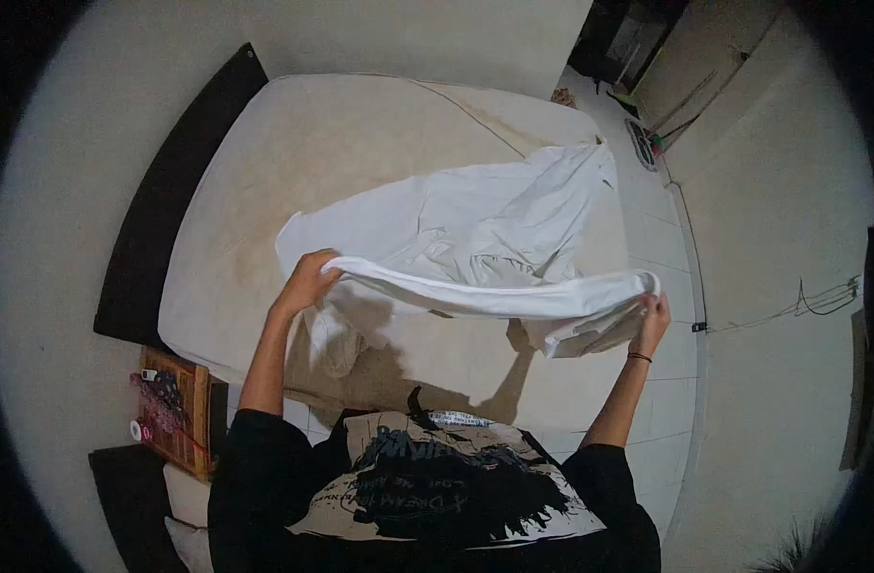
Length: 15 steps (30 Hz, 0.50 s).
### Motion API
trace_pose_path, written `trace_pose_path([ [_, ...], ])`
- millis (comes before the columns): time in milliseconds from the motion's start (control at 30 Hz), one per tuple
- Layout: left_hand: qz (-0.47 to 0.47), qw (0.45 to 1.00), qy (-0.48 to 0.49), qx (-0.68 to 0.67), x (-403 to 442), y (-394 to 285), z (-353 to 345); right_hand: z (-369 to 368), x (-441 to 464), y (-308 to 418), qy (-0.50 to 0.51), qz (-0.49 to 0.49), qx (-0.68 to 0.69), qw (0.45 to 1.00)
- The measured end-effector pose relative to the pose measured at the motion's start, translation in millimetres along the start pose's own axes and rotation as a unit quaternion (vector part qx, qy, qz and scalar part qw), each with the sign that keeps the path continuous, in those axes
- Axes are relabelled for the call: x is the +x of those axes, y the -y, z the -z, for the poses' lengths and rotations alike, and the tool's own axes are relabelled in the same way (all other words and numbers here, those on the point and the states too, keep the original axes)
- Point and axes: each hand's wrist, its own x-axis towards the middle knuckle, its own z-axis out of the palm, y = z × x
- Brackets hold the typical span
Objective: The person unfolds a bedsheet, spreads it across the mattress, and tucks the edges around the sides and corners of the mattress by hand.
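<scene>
A white bed sheet point(475, 210) lies crumpled over the middle and right of a bare, stained mattress point(236, 181). Its near edge is lifted and stretched in a thick, sagging band between my two hands. My left hand point(313, 279) grips one end of this band, fingers wrapped round the cloth. At the other end, my right hand point(655, 317) is closed on the fabric, with a dark band on the wrist. Loose folds hang below the raised edge and touch the mattress near my body. Part of the sheet behind the band is hidden.
A dark headboard point(174, 201) runs along the mattress's left end. Small items lie on a wooden bedside table point(191, 411) at lower left. On the right, a tiled floor point(661, 382) separates the bed from a wall point(771, 248) with hanging wires.
</scene>
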Motion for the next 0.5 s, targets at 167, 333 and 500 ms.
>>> trace_pose_path([
  [167, -0.056, 0.996, 0.039, -0.063, 29.0, -83.1, -38.6, -82.3, -48.4, 34.2, 0.226, 0.197, -0.093, 0.949],
  [333, -0.18, 0.983, 0.03, -0.03, 45.8, -145.0, -94.0, -161.5, -127.5, 64.1, 0.393, 0.203, -0.059, 0.895],
  [500, -0.101, 0.993, 0.062, 0.0, 40.9, -115.5, -110.4, -158.3, -118.8, 32.9, 0.408, 0.079, 0.011, 0.91],
])
